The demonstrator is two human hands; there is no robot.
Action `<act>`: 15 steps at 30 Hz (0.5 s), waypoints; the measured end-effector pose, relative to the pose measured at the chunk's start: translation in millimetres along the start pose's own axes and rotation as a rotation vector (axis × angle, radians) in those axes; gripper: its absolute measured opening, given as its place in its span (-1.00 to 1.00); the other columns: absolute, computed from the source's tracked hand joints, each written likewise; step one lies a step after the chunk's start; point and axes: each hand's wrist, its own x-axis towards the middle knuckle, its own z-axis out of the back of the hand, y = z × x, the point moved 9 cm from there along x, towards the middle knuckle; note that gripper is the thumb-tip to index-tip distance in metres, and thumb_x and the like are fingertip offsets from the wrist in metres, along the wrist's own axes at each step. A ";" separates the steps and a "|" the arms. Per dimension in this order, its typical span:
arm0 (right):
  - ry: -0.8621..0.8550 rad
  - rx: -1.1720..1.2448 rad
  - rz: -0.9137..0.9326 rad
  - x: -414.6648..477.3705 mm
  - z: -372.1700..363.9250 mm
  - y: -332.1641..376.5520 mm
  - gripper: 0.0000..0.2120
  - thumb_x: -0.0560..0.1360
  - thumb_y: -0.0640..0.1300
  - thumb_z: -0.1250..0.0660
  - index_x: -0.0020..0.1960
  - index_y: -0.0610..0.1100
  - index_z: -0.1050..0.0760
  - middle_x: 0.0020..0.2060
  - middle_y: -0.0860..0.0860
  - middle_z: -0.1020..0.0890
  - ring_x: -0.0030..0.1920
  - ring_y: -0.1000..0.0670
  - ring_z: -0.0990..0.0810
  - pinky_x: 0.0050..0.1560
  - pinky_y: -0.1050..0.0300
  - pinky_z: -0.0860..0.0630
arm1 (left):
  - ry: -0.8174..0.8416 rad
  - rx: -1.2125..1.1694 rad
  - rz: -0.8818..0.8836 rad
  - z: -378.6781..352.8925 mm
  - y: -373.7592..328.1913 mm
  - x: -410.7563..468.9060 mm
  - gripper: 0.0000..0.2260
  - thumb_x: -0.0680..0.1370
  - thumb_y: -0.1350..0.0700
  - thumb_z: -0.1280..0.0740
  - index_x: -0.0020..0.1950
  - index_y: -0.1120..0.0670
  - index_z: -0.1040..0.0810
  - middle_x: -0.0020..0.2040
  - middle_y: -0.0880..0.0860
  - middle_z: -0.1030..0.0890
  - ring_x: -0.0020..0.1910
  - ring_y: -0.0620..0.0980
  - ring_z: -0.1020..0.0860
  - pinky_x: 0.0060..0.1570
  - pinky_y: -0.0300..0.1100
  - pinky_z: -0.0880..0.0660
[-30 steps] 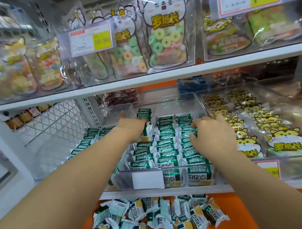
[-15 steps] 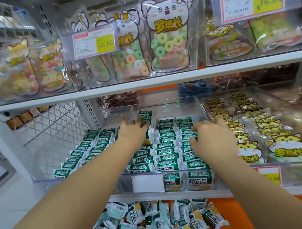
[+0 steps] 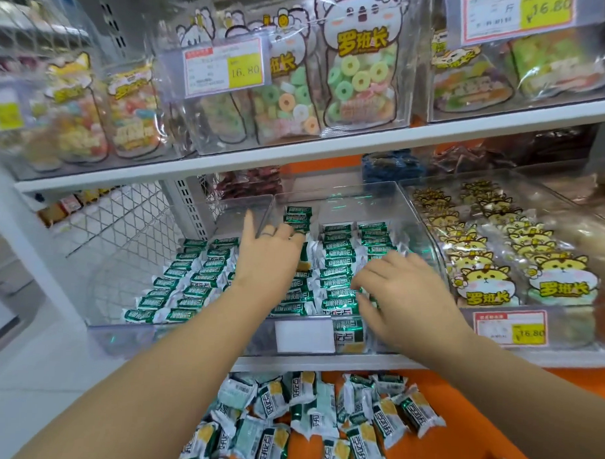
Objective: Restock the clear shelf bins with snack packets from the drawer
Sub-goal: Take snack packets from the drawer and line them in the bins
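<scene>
Resting flat and open, the left hand [image 3: 269, 259] touched snack packets [image 3: 337, 265] in the clear bin [image 3: 350, 200]; at four o'clock the right hand [image 3: 405, 294] curled over them, grip unclear. Light, slippery, crushable, they likely suited pinching by crimped ends

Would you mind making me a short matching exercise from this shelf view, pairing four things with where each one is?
Things
1. left hand
2. right hand
3. loose snack packets
4. ring-candy bag

Places
A. on the upper shelf
B. in the orange drawer below the shelves
C. near the front of the middle clear bin, on its right-hand rows
D. further back, at that bin's left wall

Pairs: 1-D, 2-C, 3-B, 4-A
</scene>
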 end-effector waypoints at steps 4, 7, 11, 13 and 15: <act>0.088 0.096 0.162 -23.3 -14.3 28.5 -0.94 0.35 -0.18 -0.43 -0.19 -0.08 -0.57 -0.32 0.03 -0.56 -0.32 -0.04 -0.49 -0.32 0.10 -0.48 | -0.325 -0.243 -0.036 23.5 1.5 -32.7 -0.74 0.42 0.19 -0.46 0.10 0.04 -0.62 0.01 0.01 -0.64 -0.07 0.10 -0.61 0.30 0.14 -0.29; 0.122 0.147 0.260 -41.2 -27.1 47.3 -0.94 0.42 -0.18 -0.31 -0.19 -0.10 -0.56 -0.32 0.01 -0.55 -0.35 -0.04 -0.47 -0.36 0.11 -0.47 | -0.452 -0.528 -0.155 34.7 -8.9 -81.0 -0.81 0.49 0.17 -0.26 0.02 0.04 -0.61 -0.09 -0.05 -0.63 -0.19 -0.04 -0.57 -0.08 -0.19 -0.37; 0.289 0.129 0.313 -72.2 -70.3 64.4 -0.91 0.38 -0.16 -0.28 -0.25 -0.05 -0.54 -0.37 0.04 -0.54 -0.38 -0.01 -0.48 -0.42 0.14 -0.45 | -0.286 -0.640 -0.399 -15.4 -45.9 -137.0 -0.78 0.48 0.14 -0.17 0.00 0.03 -0.58 -0.09 -0.07 -0.61 -0.17 -0.09 -0.56 -0.18 -0.23 -0.43; 0.515 0.090 0.275 -93.7 -103.5 70.8 -0.96 0.32 -0.16 -0.36 -0.23 -0.05 -0.54 -0.36 0.03 -0.56 -0.36 -0.04 -0.54 -0.40 0.13 -0.48 | -0.157 -0.660 -0.460 -57.4 -60.2 -153.6 -0.78 0.47 0.14 -0.17 0.01 0.01 -0.57 -0.08 -0.07 -0.61 -0.19 -0.08 -0.57 -0.23 -0.24 -0.50; 0.808 0.030 0.228 -124.1 -142.4 70.3 -0.85 0.44 -0.22 -0.26 -0.01 -0.12 -0.54 -0.15 -0.07 -0.62 -0.14 -0.13 -0.59 -0.18 0.03 -0.52 | 0.064 -0.663 -0.461 -101.6 -73.7 -163.1 -0.74 0.50 0.12 -0.13 0.06 -0.01 -0.57 -0.03 -0.07 -0.61 -0.15 -0.07 -0.60 -0.20 -0.19 -0.56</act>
